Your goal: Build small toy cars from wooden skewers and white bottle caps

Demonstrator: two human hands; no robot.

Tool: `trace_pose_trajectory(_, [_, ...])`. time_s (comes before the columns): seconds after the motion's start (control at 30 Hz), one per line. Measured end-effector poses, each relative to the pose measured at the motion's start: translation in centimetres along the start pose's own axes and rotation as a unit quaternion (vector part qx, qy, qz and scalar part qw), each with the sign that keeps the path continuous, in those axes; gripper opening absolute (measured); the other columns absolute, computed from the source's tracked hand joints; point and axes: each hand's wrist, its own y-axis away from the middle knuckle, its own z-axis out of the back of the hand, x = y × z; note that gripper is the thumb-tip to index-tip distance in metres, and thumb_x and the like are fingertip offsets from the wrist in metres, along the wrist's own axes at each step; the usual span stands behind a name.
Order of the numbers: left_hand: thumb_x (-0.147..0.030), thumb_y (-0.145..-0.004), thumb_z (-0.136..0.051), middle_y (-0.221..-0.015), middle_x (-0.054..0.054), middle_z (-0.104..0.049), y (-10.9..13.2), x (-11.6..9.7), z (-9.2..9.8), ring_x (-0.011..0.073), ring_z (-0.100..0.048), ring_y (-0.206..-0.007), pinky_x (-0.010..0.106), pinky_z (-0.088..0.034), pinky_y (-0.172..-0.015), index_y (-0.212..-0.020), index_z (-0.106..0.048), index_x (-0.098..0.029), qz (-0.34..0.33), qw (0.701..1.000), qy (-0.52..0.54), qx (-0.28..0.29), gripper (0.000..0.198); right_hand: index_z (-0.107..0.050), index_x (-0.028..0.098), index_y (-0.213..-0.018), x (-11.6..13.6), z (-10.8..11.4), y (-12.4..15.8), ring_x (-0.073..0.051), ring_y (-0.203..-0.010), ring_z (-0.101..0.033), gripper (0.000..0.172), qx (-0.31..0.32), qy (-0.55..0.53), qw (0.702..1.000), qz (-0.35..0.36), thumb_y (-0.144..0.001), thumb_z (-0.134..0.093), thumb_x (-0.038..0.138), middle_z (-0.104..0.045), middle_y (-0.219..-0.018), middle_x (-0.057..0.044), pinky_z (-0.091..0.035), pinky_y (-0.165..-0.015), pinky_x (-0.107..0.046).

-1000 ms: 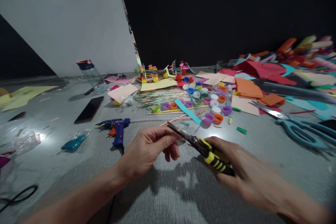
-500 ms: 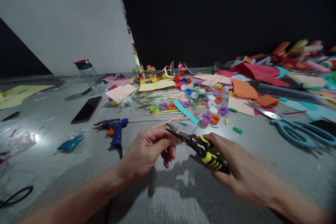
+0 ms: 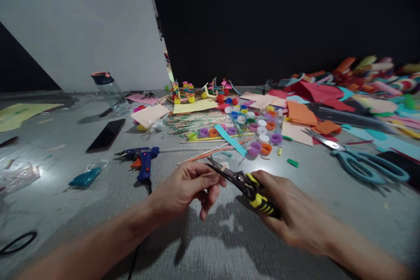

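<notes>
The right hand [image 3: 290,212] grasps the cutter [image 3: 241,179] by its handles [image 3: 263,204], above the table [image 3: 210,251], toward its near edge. The left hand [image 3: 190,186] pinches a small pale stick [image 3: 224,167], which is at the blades [image 3: 229,175]

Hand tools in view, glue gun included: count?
3: plier-like tool in the right hand; blue glue gun on the table, left of the left hand; teal scissors at right. Paper may hide more.
</notes>
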Motion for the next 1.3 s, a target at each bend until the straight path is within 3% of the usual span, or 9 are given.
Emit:
trace_pose_trajectory(0.2, [-0.039,-0.086,-0.073,-0.065,0.001,-0.065,0.2,0.1,-0.4,0.0094,-0.057,-0.05,0.017,-0.049,-0.041,-0.085,-0.068,-0.013,-0.042,0.996,-0.066,-0.045,0.026,-0.048,0.021,-0.108,0.2,0.0,0.1,-0.027,-0.084,-0.062,0.039,0.001,-0.015,1.0,-0.024,-0.07,-0.056,0.014,-0.065,-0.095,-0.009,-0.05,-0.07,-0.042])
trace_pose_trajectory(0.33, [-0.032,-0.094,-0.062,-0.069,0.003,-0.066,0.8,0.4,-1.0,0.0111,-0.059,-0.057,0.018,-0.049,-0.046,-0.086,-0.069,-0.014,-0.127,0.964,-0.205,-0.11,0.02,-0.048,0.022,-0.109,0.4,0.2,0.0,-0.026,-0.084,-0.061,0.042,-0.018,-0.027,0.999,-0.022,-0.069,-0.056,0.013,-0.065,-0.097,-0.008,-0.049,-0.071,-0.04])
trace_pose_trajectory(0.47, [-0.023,-0.096,-0.05,-0.069,0.004,-0.067,1.2,0.9,-1.0,0.0111,-0.057,-0.053,0.02,-0.049,-0.046,-0.093,-0.07,-0.014,-0.154,0.944,-0.269,-0.113,0.022,-0.047,0.022,-0.113,0.4,0.2,-0.1,-0.026,-0.087,-0.061,0.049,-0.024,-0.046,0.999,-0.007,-0.066,-0.056,0.013,-0.064,-0.099,-0.007,-0.05,-0.073,-0.04])
trace_pose_trajectory(0.67, [-0.02,-0.095,-0.048,-0.061,-0.001,-0.058,1.3,0.6,-0.6,0.0086,-0.051,-0.048,0.019,-0.045,-0.045,-0.09,-0.066,-0.015,-0.138,0.955,-0.253,-0.067,0.02,-0.046,0.025,-0.119,0.1,0.4,-0.2,-0.026,-0.091,-0.062,0.054,-0.01,-0.048,0.999,0.004,-0.067,-0.055,0.013,-0.065,-0.104,-0.006,-0.051,-0.076,-0.041])
trace_pose_trajectory(0.9, [-0.027,-0.097,-0.051,-0.054,-0.003,-0.053,1.2,0.1,-0.2,0.0066,-0.044,-0.043,0.018,-0.036,-0.044,-0.087,-0.065,-0.014,-0.097,0.969,-0.229,-0.016,0.021,-0.048,0.022,-0.114,0.2,0.5,0.3,-0.028,-0.088,-0.064,0.048,0.004,-0.02,1.0,-0.003,-0.067,-0.054,0.016,-0.067,-0.099,-0.009,-0.052,-0.072,-0.042])
trace_pose_trajectory(1.1, [-0.042,-0.093,-0.059,-0.05,-0.003,-0.053,0.4,0.8,-0.3,0.0067,-0.042,-0.04,0.016,-0.037,-0.038,-0.083,-0.063,-0.014,-0.054,0.987,-0.151,-0.023,0.03,-0.049,0.02,-0.11,-0.1,-0.1,0.3,-0.028,-0.084,-0.063,0.041,-0.012,-0.003,1.0,-0.008,-0.069,-0.055,0.017,-0.067,-0.095,-0.01,-0.05,-0.069,-0.04])
trace_pose_trajectory(1.3, [-0.046,-0.094,-0.059,-0.057,-0.003,-0.056,0.3,0.6,-0.2,0.0068,-0.047,-0.044,0.014,-0.04,-0.038,-0.09,-0.066,-0.014,-0.073,0.984,-0.153,-0.056,0.033,-0.044,0.025,-0.09,-0.2,0.0,0.1,-0.02,-0.063,-0.053,0.019,-0.033,-0.031,0.999,-0.027,-0.076,-0.054,0.018,-0.061,-0.076,-0.002,-0.039,-0.055,-0.032])
